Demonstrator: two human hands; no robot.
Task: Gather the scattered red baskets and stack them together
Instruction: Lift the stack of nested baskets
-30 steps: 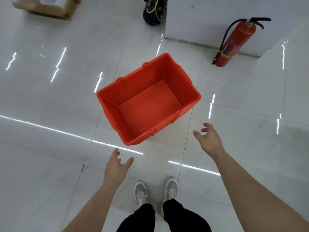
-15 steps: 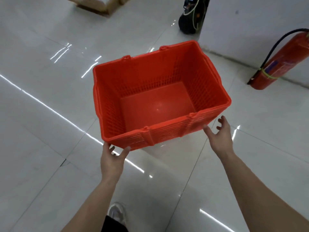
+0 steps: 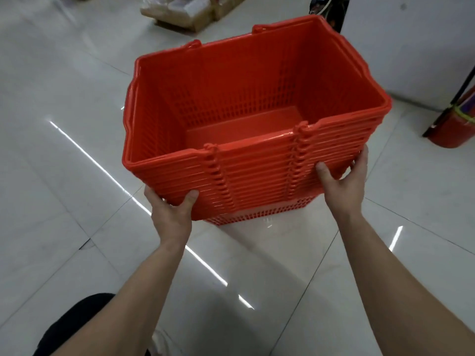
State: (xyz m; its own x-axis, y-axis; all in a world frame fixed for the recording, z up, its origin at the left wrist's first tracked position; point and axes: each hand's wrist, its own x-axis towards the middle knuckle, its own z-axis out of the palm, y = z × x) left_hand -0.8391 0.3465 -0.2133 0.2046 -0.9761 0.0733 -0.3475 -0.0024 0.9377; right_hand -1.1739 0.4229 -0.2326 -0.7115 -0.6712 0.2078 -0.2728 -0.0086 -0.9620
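Observation:
A stack of several nested red plastic baskets point(image 3: 257, 173) fills the middle of the head view, its many rims layered along the near side. My left hand point(image 3: 172, 211) grips the stack's near left corner, thumb on the front rims and fingers under the side. My right hand point(image 3: 345, 176) grips the near right corner, thumb on the front and fingers wrapped round the end. The stack looks tilted toward me, and its bottom edge shows just above the glossy floor. The inside of the top basket holds nothing.
A red fire extinguisher point(image 3: 455, 127) stands at the right by a white wall point(image 3: 411, 47). Cardboard boxes and plastic-wrapped goods point(image 3: 190, 11) lie on the floor behind the stack. A dark object point(image 3: 331, 11) sits at the wall's corner. My dark trouser leg point(image 3: 74, 322) is at bottom left.
I have come closer and bent down. Both hands, open and apart from the baskets a second ago, have closed on the near corners of the stack.

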